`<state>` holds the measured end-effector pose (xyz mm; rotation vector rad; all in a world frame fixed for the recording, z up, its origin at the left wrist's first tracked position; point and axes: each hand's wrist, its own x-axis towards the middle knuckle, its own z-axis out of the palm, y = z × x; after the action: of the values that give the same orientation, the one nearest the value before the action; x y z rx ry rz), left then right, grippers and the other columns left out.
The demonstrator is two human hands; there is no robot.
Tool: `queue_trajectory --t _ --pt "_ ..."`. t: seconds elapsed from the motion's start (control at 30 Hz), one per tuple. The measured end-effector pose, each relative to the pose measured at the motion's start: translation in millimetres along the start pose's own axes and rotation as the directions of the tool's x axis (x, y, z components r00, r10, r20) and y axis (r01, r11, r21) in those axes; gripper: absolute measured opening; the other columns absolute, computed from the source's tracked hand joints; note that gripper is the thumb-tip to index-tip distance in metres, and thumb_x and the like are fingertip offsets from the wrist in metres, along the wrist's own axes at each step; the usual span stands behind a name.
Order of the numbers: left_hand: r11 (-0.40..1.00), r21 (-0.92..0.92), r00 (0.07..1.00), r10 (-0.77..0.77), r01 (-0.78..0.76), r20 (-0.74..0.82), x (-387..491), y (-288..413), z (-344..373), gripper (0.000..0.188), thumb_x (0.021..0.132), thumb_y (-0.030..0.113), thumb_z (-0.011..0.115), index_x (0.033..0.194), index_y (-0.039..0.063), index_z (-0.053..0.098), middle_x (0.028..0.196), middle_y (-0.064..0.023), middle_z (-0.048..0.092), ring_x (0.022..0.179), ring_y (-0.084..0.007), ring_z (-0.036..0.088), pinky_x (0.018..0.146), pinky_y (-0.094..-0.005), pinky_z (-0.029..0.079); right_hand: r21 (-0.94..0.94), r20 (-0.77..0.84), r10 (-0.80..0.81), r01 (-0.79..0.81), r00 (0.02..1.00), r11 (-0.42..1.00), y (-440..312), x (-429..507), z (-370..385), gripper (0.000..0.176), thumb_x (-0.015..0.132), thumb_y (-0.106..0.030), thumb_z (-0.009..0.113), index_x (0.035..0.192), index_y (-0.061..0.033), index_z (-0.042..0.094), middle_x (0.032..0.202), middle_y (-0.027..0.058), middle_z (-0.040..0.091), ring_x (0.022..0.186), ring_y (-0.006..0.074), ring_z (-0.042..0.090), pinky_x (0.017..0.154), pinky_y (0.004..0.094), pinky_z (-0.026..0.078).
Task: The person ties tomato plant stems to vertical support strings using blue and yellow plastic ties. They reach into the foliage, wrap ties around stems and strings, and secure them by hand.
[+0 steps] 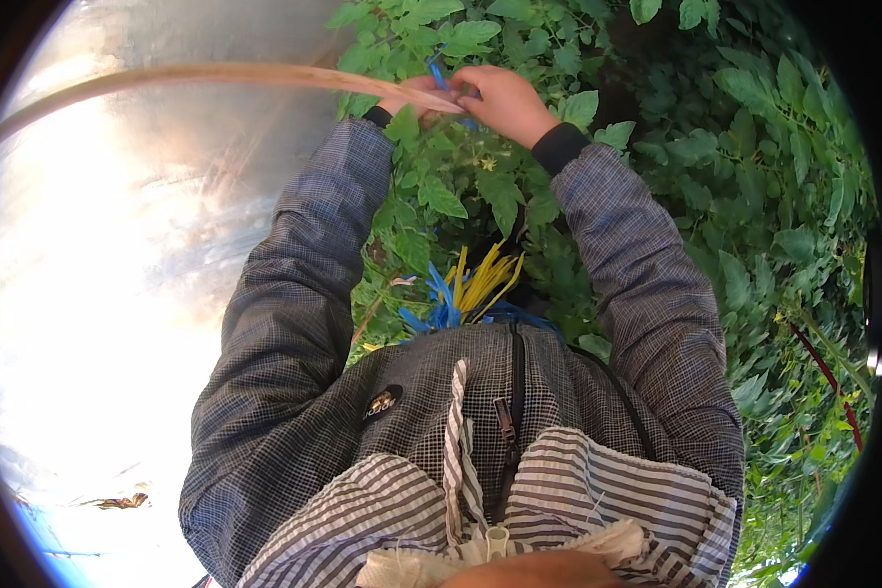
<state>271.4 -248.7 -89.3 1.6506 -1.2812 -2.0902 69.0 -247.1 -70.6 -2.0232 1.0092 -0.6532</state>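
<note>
My left hand [419, 95] is at the top middle, partly behind the end of a pale curved strip or pole [250, 73] that arches in from the left edge. Meeting it from the right, my right hand [503, 103] has thumb and fingers pinched on a blue plastic tie [437, 72] at the plant stems. Blue shows above, between and below the fingers. Leafy tomato plants [441, 195] surround both hands. At my waist, a bunch of yellow ties [485, 279] and blue ties [445, 301] sticks up. The left fingers are largely hidden.
Translucent plastic sheeting [117, 220], brightly lit, stands along the left. Dense tomato foliage [750, 184] fills the right side. A dark red cord or thin rod [830, 382] runs through the greenery at the lower right. Dry leaves [121, 502] lie at the lower left.
</note>
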Motion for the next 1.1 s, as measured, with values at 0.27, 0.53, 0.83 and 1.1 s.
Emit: queue_trajectory --t 0.27,0.53,0.83,1.1 --pt "0.995 0.041 0.995 -0.093 0.092 0.041 23.3 -18.4 -18.9 0.027 0.087 0.032 0.060 0.093 0.006 0.062 0.070 0.0016 0.059 0.051 -0.0048 0.049 0.040 -0.0205 0.038 0.008 -0.029 0.002 -0.002 1.000 1.000 -2.2 2.7 1.4 0.023 0.074 -0.016 0.064 0.094 -0.0051 0.066 0.087 0.0112 0.063 0.079 0.0277 0.061 0.071 0.0355 0.049" --pt "0.992 -0.122 0.999 -0.027 0.024 -0.027 6.2 -12.8 -12.7 0.025 0.085 0.019 0.062 0.099 0.000 0.058 0.080 -0.0021 0.063 0.055 -0.0051 0.052 0.043 -0.0212 0.042 -0.087 0.034 0.054 -0.051 0.998 0.995 -0.2 3.7 0.3 0.017 0.076 -0.019 0.061 0.085 -0.0057 0.067 0.078 0.0122 0.060 0.077 0.0300 0.058 0.068 0.0395 0.046" --pt "0.990 0.142 0.997 0.003 0.008 -0.077 -6.4 16.7 5.8 0.030 0.080 0.012 0.066 0.104 -0.003 0.058 0.088 -0.0076 0.065 0.074 -0.0116 0.061 0.064 -0.0211 0.049 -0.133 -0.004 0.031 -0.031 1.000 0.991 -1.5 -0.1 2.8 0.014 0.078 -0.017 0.059 0.081 -0.0047 0.063 0.079 0.0120 0.058 0.077 0.0310 0.057 0.068 0.0405 0.046" --pt "0.991 0.122 0.981 0.072 -0.050 -0.181 -1.3 -5.8 4.7 0.032 0.076 0.012 0.072 0.103 -0.002 0.061 0.088 -0.0085 0.066 0.073 -0.0110 0.060 0.065 -0.0216 0.047 -0.116 -0.004 0.049 -0.049 0.999 0.992 -6.7 -1.0 4.0 0.012 0.077 -0.016 0.061 0.081 -0.0048 0.063 0.080 0.0120 0.058 0.077 0.0308 0.057 0.068 0.0400 0.046"
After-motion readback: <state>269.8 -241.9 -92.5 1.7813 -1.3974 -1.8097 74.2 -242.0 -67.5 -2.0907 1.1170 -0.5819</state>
